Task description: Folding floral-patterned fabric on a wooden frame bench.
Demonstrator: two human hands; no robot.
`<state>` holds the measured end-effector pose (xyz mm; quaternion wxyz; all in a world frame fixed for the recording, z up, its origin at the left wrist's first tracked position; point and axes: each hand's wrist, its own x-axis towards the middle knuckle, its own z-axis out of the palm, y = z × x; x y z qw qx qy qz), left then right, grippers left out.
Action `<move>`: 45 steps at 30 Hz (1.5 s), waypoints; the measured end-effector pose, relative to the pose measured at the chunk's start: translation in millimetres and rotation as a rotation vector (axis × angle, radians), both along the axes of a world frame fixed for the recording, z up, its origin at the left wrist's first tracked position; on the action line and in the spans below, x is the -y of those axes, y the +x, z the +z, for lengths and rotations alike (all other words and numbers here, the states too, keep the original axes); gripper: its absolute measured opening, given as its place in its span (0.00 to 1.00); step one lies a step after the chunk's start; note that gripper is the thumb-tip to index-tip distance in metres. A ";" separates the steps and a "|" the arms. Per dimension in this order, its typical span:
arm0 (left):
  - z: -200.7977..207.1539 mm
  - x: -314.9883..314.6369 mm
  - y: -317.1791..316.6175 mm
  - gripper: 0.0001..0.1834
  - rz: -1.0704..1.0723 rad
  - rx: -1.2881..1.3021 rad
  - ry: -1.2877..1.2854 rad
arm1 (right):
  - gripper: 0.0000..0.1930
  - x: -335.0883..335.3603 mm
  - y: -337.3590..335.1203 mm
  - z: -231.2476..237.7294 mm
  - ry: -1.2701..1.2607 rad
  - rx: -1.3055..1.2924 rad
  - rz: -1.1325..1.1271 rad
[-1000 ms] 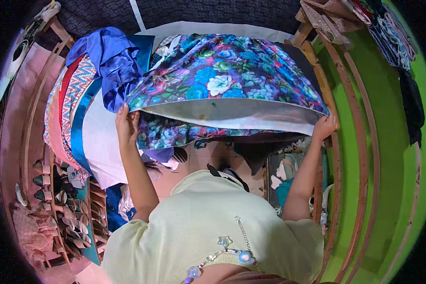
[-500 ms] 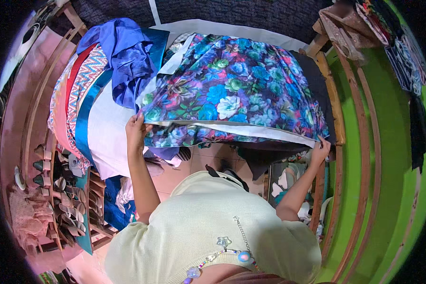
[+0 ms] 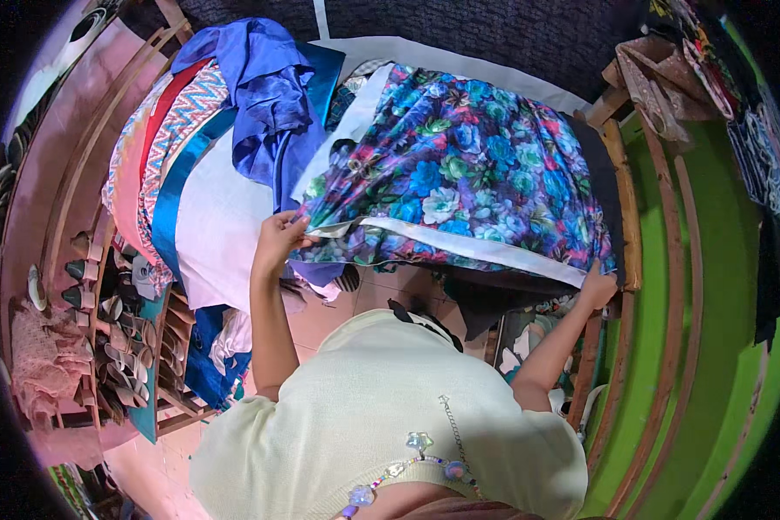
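Note:
A floral fabric (image 3: 459, 169) in blue, green and pink, with a white underside, lies spread over other cloths in front of me. Its near edge is folded over, so a white strip shows along the front. My left hand (image 3: 282, 238) pinches the near left corner between thumb and fingers. At the near right corner, my right hand (image 3: 598, 286) is closed on the same fabric. Just left of the floral piece lie a rumpled blue cloth (image 3: 273, 95) and a smooth white cloth (image 3: 221, 204).
Zigzag-patterned cloth (image 3: 182, 121) hangs at the left of the pile. Several shoes (image 3: 121, 347) stand on a rack at lower left. A wooden rail (image 3: 667, 260) runs along the green wall at right, with folded clothes (image 3: 754, 156) hanging above. Tiled floor shows below the fabric.
The view has shifted, so the scene sits further right. Both hands still grip the floral fabric's near corners; the white strip along its front edge looks wider toward the right.

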<state>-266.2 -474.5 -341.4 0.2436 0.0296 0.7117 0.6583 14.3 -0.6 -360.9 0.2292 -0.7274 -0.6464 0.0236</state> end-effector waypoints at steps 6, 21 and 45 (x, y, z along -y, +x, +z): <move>32.5 6.6 35.3 0.09 -0.092 -0.007 0.156 | 0.20 1.8 5.9 -9.9 0.155 0.001 0.046; -55.7 28.4 31.1 0.14 0.272 -0.432 -0.342 | 0.27 7.4 0.9 -5.5 -0.038 -0.040 0.046; -24.4 34.2 22.9 0.07 0.180 -0.221 0.109 | 0.20 -75.7 41.4 -64.8 -0.128 -0.719 0.007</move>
